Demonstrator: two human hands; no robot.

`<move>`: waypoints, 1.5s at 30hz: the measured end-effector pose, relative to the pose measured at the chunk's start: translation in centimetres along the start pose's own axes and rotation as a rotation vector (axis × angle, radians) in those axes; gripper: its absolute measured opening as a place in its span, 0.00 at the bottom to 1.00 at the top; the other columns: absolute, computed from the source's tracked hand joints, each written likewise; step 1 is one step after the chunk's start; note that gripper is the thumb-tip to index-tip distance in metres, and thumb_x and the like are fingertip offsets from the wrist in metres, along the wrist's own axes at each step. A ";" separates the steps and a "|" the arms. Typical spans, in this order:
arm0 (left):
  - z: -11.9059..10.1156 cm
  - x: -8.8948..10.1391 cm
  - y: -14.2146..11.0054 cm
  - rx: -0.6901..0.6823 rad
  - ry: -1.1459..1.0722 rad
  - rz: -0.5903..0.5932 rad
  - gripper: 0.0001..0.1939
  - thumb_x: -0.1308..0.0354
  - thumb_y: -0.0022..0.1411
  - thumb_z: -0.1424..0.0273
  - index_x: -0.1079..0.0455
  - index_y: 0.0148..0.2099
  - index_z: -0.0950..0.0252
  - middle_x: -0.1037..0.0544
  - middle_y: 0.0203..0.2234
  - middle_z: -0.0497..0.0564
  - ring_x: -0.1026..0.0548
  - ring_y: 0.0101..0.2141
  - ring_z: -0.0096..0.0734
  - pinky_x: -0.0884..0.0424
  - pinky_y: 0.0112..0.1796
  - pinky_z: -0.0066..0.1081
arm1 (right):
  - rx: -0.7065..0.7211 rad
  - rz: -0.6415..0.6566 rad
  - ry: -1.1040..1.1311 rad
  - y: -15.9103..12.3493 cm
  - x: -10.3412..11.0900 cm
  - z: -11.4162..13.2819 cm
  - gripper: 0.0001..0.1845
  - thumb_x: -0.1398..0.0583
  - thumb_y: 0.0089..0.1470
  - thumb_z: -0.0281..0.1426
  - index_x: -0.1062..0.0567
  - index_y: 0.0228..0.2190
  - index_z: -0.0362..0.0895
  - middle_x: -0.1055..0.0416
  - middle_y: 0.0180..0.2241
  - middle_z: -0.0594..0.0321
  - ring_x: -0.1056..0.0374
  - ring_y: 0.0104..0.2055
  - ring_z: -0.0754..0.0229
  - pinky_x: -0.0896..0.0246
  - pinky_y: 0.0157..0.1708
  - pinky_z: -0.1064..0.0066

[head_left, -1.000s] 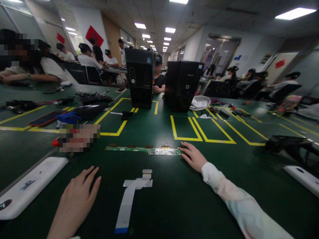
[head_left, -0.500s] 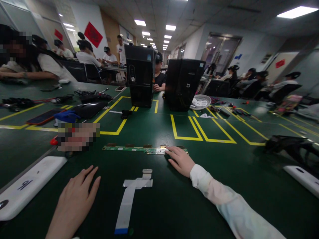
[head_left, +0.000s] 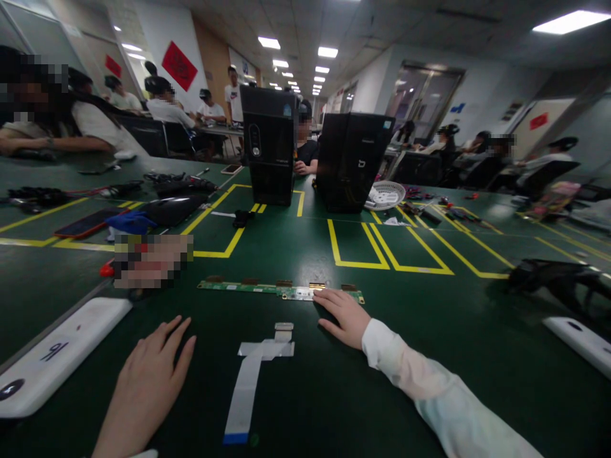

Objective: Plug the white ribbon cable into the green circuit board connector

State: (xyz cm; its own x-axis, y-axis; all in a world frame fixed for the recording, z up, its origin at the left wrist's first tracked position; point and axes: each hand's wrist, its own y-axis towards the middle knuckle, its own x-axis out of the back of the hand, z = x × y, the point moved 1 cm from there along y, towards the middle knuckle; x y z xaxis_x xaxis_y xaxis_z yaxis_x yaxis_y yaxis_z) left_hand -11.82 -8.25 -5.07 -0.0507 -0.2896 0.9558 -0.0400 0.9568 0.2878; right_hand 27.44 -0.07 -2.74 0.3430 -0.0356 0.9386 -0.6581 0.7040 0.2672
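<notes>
Circuit board (head_left: 243, 288), long, narrow and green, is lying flat across the dark green table (head_left: 382, 381), directly ahead of the person wearing the camera. The right hand (head_left: 346, 315) is reaching in palm down, its fingertips meeting the board's silvery section right of the middle, while the board's right end is showing beyond the knuckles. The fingers there are sitting slightly apart, the thumb spreading away from them; they are clamping on nothing, which is suggesting a light touch or adjustment rather than a lift.

The left hand (head_left: 147, 372) is resting palm down near the table's front, its fingers a little apart and its thumb standing off, holding nothing. Between the hands and nearer the camera, a pale ribbon cable (head_left: 244, 394) with a blue end is lying apart from the board, its upper part crossing a shorter strip.

Beyond the board, yellow tape (head_left: 360, 264) is marking out boxes, and two black computer towers (head_left: 267, 146) (head_left: 351, 165) are standing upright. Between them, a co-worker (head_left: 307, 152) is sitting partly hidden.
</notes>
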 end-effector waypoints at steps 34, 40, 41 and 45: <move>-16.9 3.2 2.3 -0.747 -0.362 0.375 0.27 0.53 0.69 0.58 0.44 0.67 0.58 0.37 0.65 0.56 0.38 0.63 0.43 0.35 0.58 0.48 | 0.004 -0.033 -0.009 -2.8 0.3 -1.9 0.24 0.47 0.63 0.35 0.34 0.59 0.44 0.37 0.60 0.49 0.42 0.62 0.50 0.43 0.60 0.50; -19.2 2.8 2.5 -0.686 -0.325 0.287 0.27 0.52 0.68 0.59 0.41 0.65 0.64 0.33 0.62 0.58 0.36 0.61 0.46 0.34 0.58 0.47 | -0.007 -0.017 -0.029 -2.8 0.4 -1.7 0.24 0.47 0.64 0.35 0.33 0.59 0.45 0.38 0.61 0.49 0.43 0.62 0.49 0.43 0.60 0.50; -19.3 2.7 2.4 -0.680 -0.317 0.275 0.27 0.52 0.69 0.58 0.41 0.65 0.64 0.33 0.62 0.58 0.36 0.61 0.46 0.34 0.57 0.47 | -0.010 -0.015 -0.032 -2.8 0.4 -1.7 0.24 0.47 0.64 0.36 0.33 0.59 0.45 0.39 0.61 0.49 0.43 0.63 0.49 0.43 0.60 0.50; -18.9 2.2 2.1 -0.671 -0.310 0.254 0.28 0.55 0.69 0.56 0.43 0.66 0.64 0.34 0.63 0.58 0.37 0.62 0.45 0.34 0.57 0.46 | -0.014 -0.018 -0.037 -2.8 0.4 -1.6 0.24 0.46 0.63 0.35 0.34 0.60 0.46 0.39 0.62 0.50 0.44 0.64 0.49 0.44 0.61 0.49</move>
State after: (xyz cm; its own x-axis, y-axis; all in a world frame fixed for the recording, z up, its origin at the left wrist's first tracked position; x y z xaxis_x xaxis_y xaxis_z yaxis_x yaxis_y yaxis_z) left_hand 6.89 -6.45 -1.21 -0.2582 0.0412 0.9652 0.6168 0.7760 0.1319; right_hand 30.51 -0.96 -3.48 0.3295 -0.0747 0.9412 -0.6426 0.7126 0.2815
